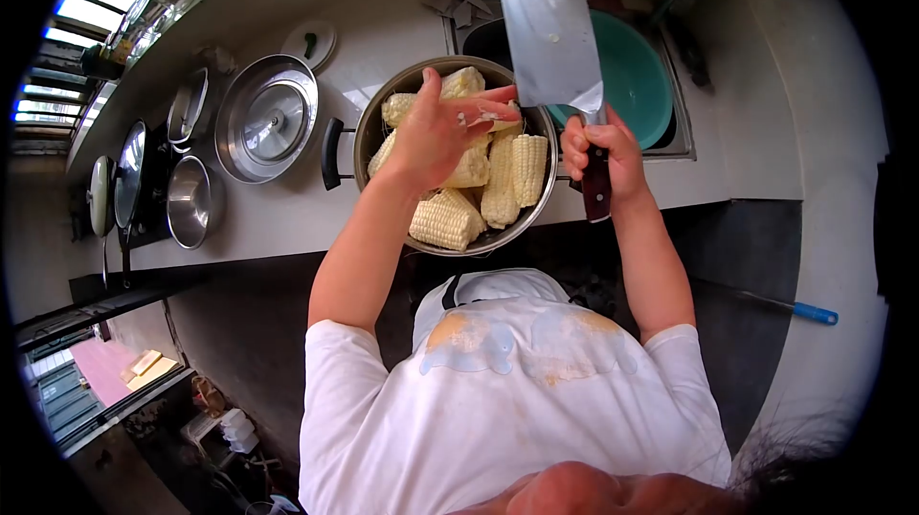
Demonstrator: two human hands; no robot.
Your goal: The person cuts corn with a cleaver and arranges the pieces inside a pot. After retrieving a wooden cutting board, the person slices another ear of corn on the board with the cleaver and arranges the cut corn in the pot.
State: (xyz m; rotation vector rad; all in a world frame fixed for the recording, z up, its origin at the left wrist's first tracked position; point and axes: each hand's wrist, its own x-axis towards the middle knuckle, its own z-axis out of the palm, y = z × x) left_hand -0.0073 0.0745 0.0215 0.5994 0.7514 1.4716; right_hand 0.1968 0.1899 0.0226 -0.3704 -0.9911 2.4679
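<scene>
"Wispy dark hair (pixel 790 458) is closest to the camera, at the near right, and then comes your white cloth shirt (pixel 526 410). What does your right hand (pixel 613 163) have?"

"It is wrapped tight around the brown handle of a wide, silver metal cleaver (pixel 550 32), with the blade pointing to the far side."

"And your left hand (pixel 445 132)?"

"That one is spread, thumb up, over the corn. It grips nothing you can see, but little white bits stick to it. Its fingertips look very near the blade. I can't tell if they touch."

"Where is the corn?"

"Those pale yellow corn pieces (pixel 529 170) lie in the round silver metal pot (pixel 525 222) with black handles, left of the round teal plastic basin (pixel 637 75)."

"Which step are you on?"

"You seem to be partway through handling the corn, maybe between cuts. Your next move calls for keeping that blade off your fingers."
</scene>
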